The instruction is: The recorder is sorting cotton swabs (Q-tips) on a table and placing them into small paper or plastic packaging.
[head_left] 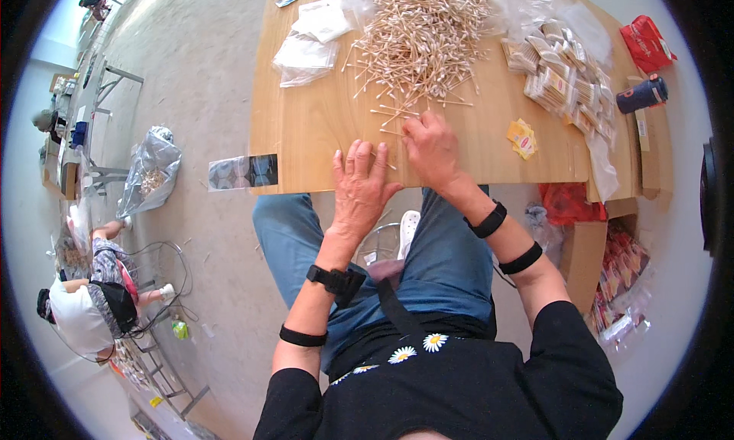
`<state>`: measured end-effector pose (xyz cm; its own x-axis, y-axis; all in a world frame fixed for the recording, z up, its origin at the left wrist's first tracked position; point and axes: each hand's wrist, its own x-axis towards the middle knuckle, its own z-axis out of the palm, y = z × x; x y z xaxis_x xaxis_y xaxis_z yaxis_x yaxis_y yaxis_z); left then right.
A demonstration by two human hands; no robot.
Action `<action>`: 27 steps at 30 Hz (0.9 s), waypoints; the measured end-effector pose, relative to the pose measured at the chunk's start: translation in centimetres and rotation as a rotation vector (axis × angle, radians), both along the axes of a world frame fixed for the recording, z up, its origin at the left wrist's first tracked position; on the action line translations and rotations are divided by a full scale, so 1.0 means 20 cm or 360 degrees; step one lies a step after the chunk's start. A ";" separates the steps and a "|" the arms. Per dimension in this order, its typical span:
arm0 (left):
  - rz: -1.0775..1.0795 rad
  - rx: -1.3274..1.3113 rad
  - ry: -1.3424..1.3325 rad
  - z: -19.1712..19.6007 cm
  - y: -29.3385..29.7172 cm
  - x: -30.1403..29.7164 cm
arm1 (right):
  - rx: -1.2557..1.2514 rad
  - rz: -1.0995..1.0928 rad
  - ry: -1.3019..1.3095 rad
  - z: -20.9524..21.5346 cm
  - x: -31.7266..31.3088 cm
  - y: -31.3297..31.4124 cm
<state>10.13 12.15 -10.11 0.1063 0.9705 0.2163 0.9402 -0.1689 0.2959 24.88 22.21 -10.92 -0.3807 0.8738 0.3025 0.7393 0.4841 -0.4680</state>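
On the far left, away from the wooden table (306,134), another person (84,302) is seen seated on the floor, and a clear bag (151,172) of what may be more sticks lies nearby; its contents are too small to be made out. On the table's left part, a few empty clear pouches (310,38) are laid out, unfilled as far as can be judged. The left hand (359,191) is laid flat and open at the table's near edge, fingers spread, with nothing gripped; whether a stray swab lies under it cannot be told. At the centre, a large loose heap of cotton swabs (420,35) is spread, with a few strays trailing toward the hands, so most of the sorting is judged to be undone. The right hand (430,146) is curled just below the heap, fingertips drawn together over a few strays; it appears to be pinching or gathering some, but whether any are actually held is hidden by the knuckles. Further right, a stack of filled swab packets (562,81) is piled, showing a fair share finished, with small yellow labels (523,138) just beside it. At the right rim, cardboard boxes (612,249) and red packages (646,42) are bent and cut off by the lens.
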 end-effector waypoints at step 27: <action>0.0030 0.0376 -0.0261 -0.06 0.06 -0.01 | 0.0081 0.0048 0.0031 0.01 -0.05 0.17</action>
